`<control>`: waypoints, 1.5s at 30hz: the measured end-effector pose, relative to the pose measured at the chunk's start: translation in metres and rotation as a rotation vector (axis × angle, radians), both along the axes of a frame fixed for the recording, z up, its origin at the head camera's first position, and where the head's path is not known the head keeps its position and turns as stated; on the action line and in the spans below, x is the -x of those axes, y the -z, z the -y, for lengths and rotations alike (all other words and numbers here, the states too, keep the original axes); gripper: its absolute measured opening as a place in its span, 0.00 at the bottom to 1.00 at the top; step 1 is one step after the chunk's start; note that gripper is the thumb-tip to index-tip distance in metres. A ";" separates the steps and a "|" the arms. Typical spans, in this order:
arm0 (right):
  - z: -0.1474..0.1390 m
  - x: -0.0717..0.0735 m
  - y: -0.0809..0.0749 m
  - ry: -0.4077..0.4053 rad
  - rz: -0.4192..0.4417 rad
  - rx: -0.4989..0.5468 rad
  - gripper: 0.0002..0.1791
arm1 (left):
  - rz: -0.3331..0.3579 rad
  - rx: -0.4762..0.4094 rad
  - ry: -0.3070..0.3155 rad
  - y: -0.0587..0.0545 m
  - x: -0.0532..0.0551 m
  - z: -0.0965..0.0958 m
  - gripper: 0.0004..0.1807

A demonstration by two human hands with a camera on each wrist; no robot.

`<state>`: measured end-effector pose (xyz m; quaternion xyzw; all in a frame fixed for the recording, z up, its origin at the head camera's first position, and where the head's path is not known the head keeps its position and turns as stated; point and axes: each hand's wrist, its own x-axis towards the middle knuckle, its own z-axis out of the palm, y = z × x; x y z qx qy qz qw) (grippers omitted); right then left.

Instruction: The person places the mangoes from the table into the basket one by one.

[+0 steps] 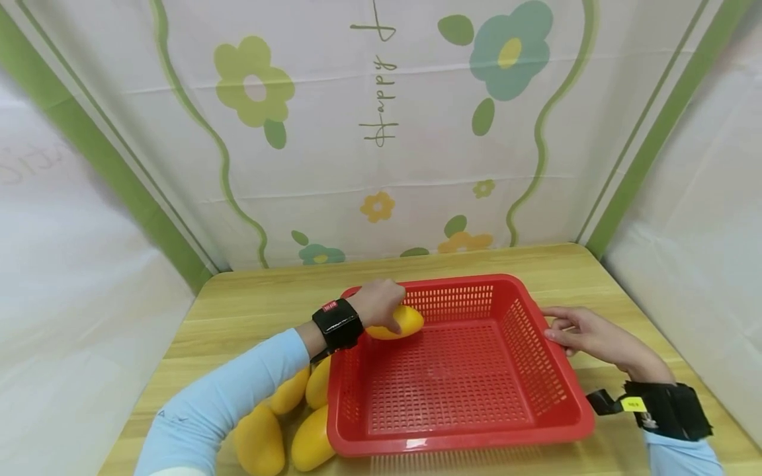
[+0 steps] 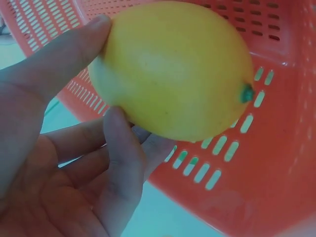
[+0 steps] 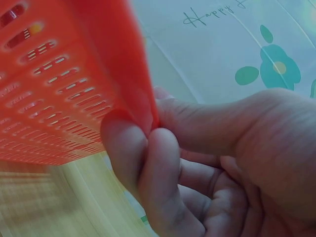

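My left hand [image 1: 376,304] holds a yellow mango [image 1: 411,320] over the back left corner of a red perforated plastic basket [image 1: 464,437]. The left wrist view shows thumb and fingers on the mango [image 2: 173,69], whose small green stem end points away from the palm. Whether the fruit touches the basket floor, I cannot tell. On the other side, my right hand [image 1: 598,337] pinches the basket's right rim between thumb and fingers, as the right wrist view shows with the rim [image 3: 133,84] between them. No other fruit shows inside the basket.
Several more yellow mangoes [image 1: 260,439] lie on the wooden table [image 1: 238,317] along the basket's left side, partly under my left forearm. A white flowered cloth [image 1: 333,165] hangs behind the table, with white cloth walls at left and right.
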<state>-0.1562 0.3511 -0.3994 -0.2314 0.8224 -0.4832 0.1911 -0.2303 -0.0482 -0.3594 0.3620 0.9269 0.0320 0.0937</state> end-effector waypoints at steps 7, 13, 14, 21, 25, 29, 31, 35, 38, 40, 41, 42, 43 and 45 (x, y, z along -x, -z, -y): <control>0.000 0.001 -0.001 -0.012 -0.001 0.004 0.31 | -0.060 0.078 0.001 0.002 -0.002 -0.007 0.21; 0.001 0.000 -0.001 0.000 0.001 -0.005 0.32 | -0.056 0.138 -0.009 0.007 -0.006 -0.014 0.22; 0.001 0.000 -0.001 0.001 -0.001 -0.007 0.32 | -0.060 0.142 -0.008 0.009 -0.006 -0.015 0.22; 0.001 0.000 0.001 0.007 0.004 -0.011 0.32 | -0.075 0.155 0.010 0.020 -0.009 -0.019 0.21; 0.001 0.000 0.002 0.020 0.003 -0.021 0.32 | -0.069 0.148 -0.020 0.019 -0.009 -0.020 0.19; 0.001 0.001 0.001 0.025 0.006 -0.026 0.32 | -0.058 0.163 -0.051 0.018 -0.010 -0.020 0.18; 0.001 0.001 0.001 0.024 0.007 -0.024 0.32 | -0.048 0.163 -0.065 0.017 -0.010 -0.020 0.18; 0.002 0.001 0.000 0.021 0.012 -0.021 0.32 | -0.012 0.148 -0.095 0.013 -0.010 -0.017 0.17; 0.002 0.001 0.000 0.021 0.018 -0.020 0.33 | 0.023 0.125 -0.111 0.007 -0.011 -0.014 0.15; 0.002 0.001 -0.001 0.023 0.021 -0.019 0.33 | 0.042 0.100 -0.113 0.003 -0.010 -0.011 0.13; 0.002 0.000 -0.001 0.025 0.021 -0.020 0.33 | 0.048 0.089 -0.107 0.000 -0.009 -0.009 0.11; 0.002 0.000 -0.002 0.029 0.024 -0.022 0.33 | 0.054 0.076 -0.099 -0.002 -0.009 -0.007 0.11; 0.001 0.000 -0.002 0.030 0.025 -0.024 0.33 | 0.072 0.057 -0.095 -0.003 -0.008 -0.005 0.10; 0.001 -0.001 -0.003 0.037 0.030 -0.029 0.33 | 0.092 0.012 -0.073 -0.006 -0.004 0.000 0.08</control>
